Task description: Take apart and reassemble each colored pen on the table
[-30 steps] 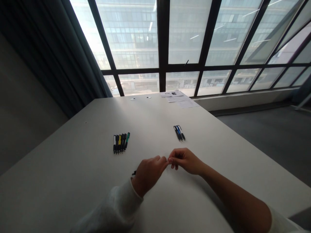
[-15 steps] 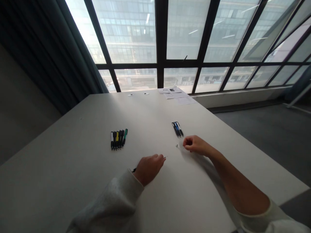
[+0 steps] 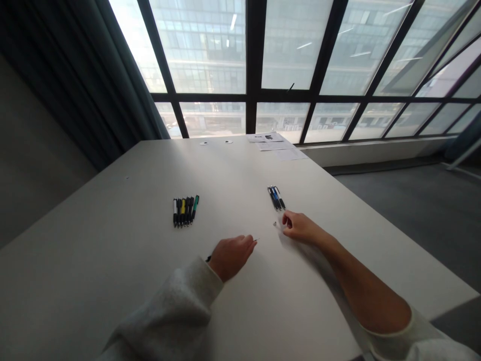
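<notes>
My left hand (image 3: 231, 255) is closed around a pen (image 3: 256, 240). Its thin tip pokes out past my fingertips and a dark end shows behind the hand; the rest is covered. To the right, my right hand (image 3: 296, 227) is curled with thumb and fingertips together. What it pinches is too small and blurred to make out. Just left of those fingertips is a small silvery piece (image 3: 274, 224), and I cannot tell whether they touch it. A group of pens (image 3: 277, 198) with black, blue and white barrels lies just beyond my right hand.
Several pens (image 3: 185, 211), white, black, yellow and green, lie side by side on the left of the white table (image 3: 112, 260). Printed papers (image 3: 274, 143) rest at the far edge, near two small white pieces (image 3: 229, 142). Windows and a dark curtain (image 3: 82, 65) stand behind.
The view has shifted slightly. My right fingers have shifted a little and sit closer to the near ends of the right pens. My left hand keeps its grip on the pen.
</notes>
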`<state>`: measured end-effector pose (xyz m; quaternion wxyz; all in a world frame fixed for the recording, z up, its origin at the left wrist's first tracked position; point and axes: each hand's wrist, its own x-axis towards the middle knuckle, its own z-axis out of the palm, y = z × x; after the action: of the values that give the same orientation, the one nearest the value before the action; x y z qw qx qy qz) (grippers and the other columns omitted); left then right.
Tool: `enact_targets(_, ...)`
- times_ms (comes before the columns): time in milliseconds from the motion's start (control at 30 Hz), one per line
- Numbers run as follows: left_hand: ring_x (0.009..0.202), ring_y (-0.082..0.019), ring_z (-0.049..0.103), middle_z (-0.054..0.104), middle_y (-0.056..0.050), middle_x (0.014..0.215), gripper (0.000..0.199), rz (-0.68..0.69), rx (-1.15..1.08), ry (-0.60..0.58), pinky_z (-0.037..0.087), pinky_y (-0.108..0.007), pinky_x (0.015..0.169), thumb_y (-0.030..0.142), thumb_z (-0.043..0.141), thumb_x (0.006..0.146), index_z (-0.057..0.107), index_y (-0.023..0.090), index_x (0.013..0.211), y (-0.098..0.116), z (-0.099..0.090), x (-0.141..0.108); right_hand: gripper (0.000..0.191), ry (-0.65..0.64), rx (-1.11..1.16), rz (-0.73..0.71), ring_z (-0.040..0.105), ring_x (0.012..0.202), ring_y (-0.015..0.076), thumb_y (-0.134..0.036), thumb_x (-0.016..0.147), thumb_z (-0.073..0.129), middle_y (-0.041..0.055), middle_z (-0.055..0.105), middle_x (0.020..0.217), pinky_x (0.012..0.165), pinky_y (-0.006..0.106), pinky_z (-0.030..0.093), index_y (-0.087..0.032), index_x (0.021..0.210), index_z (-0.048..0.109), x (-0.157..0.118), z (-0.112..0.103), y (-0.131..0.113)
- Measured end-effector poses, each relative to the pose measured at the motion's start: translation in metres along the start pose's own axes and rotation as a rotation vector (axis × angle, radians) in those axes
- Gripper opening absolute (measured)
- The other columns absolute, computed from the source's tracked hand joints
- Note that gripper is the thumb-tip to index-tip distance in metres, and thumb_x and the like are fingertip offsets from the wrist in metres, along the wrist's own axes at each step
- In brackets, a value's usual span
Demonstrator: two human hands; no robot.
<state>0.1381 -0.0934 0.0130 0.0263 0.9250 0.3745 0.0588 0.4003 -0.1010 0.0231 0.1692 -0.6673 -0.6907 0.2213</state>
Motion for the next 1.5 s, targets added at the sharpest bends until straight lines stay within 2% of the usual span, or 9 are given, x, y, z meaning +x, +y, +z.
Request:
enact_targets(233,0.066,-0.018,0.065,0.070,-0.003,0.080,0.040,-0.003,-0.010,0.002,0.032,-0.027,0.053,0.041,0.029,0.104,0.059,0.020,0.088,-0.002,0.002,0.001,0.028,0.018,-0.057,0.022,0.057,0.062,0.0131,-0.009,0.071,0.057,-0.0015,0.064,0.070,0.060,0.022,0.037,-0.018,0.098,0.054,0.000,0.003,-0.001)
enact_targets(400,0.066,-0.018,0.065,0.071,-0.004,0.080,0.041,-0.017,-0.018,0.000,0.029,-0.027,0.053,0.042,0.029,0.104,0.059,0.020,0.087,-0.002,0.004,0.002,0.002,0.028,-0.153,0.064,0.057,0.066,0.0165,-0.020,0.074,0.060,0.0041,0.067,0.072,0.059,0.024,0.034,-0.018,0.074,0.059,0.001,0.000,0.004)
enact_targets(500,0.066,-0.019,0.065,0.071,-0.004,0.081,0.041,-0.015,-0.022,-0.001,0.028,-0.028,0.053,0.042,0.029,0.104,0.059,0.021,0.087,-0.002,0.005,0.001,0.011,0.040,-0.198,0.079,0.057,0.067,0.0178,-0.023,0.076,0.059,0.0060,0.067,0.071,0.060,0.026,0.033,-0.018,0.065,0.058,0.002,0.003,0.004)
enact_targets(733,0.065,-0.018,0.063,0.071,-0.005,0.081,0.040,-0.018,-0.031,-0.004,0.025,-0.028,0.053,0.042,0.032,0.104,0.061,0.021,0.087,-0.002,0.006,0.002,0.014,0.056,-0.226,0.082,0.059,0.067,0.0174,-0.024,0.077,0.059,0.0066,0.069,0.071,0.060,0.025,0.033,-0.017,0.065,0.061,0.003,0.008,-0.002)
enact_targets(1100,0.063,-0.019,0.061,0.069,-0.005,0.079,0.038,-0.025,-0.073,0.012,0.025,-0.028,0.054,0.041,0.034,0.103,0.061,0.021,0.086,-0.003,0.007,0.002,0.020,0.118,-0.145,0.030,0.055,0.062,0.0138,-0.026,0.083,0.058,0.0040,0.067,0.068,0.059,0.025,0.035,-0.016,0.066,0.061,-0.005,-0.004,-0.017)
enact_targets(1200,0.063,-0.018,0.060,0.069,-0.004,0.077,0.037,-0.044,-0.093,0.028,0.026,-0.028,0.054,0.041,0.034,0.103,0.061,0.021,0.085,0.001,0.005,0.002,0.020,0.085,0.096,-0.036,0.054,0.057,0.0121,-0.030,0.086,0.058,0.0003,0.063,0.064,0.057,0.024,0.039,-0.017,0.071,0.062,-0.013,-0.005,-0.031)
enact_targets(1300,0.063,-0.017,0.058,0.067,-0.003,0.075,0.036,-0.091,-0.192,0.071,0.028,-0.028,0.056,0.040,0.035,0.103,0.059,0.021,0.083,0.010,-0.003,0.001,0.022,-0.139,0.601,-0.111,0.055,0.053,0.0116,-0.036,0.083,0.068,-0.0012,0.062,0.062,0.054,0.024,0.044,-0.015,0.080,0.065,-0.020,0.004,-0.046)
enact_targets(1367,0.061,-0.016,0.055,0.064,-0.001,0.071,0.034,-0.131,-0.381,0.111,0.030,-0.027,0.057,0.038,0.037,0.102,0.056,0.020,0.080,0.016,-0.010,0.000,0.028,-0.234,0.874,-0.138,0.058,0.055,0.0121,-0.040,0.079,0.074,0.0001,0.064,0.065,0.054,0.026,0.048,-0.014,0.085,0.067,-0.022,0.014,-0.053)
enact_targets(1500,0.057,-0.012,0.047,0.056,0.002,0.064,0.038,-0.177,-0.854,0.123,0.033,-0.025,0.057,0.042,0.039,0.100,0.057,0.019,0.076,0.023,-0.019,0.000,0.029,-0.233,1.217,-0.101,0.060,0.057,0.0106,-0.038,0.075,0.081,0.0018,0.068,0.068,0.053,0.022,0.048,-0.013,0.083,0.070,-0.019,0.031,-0.056)
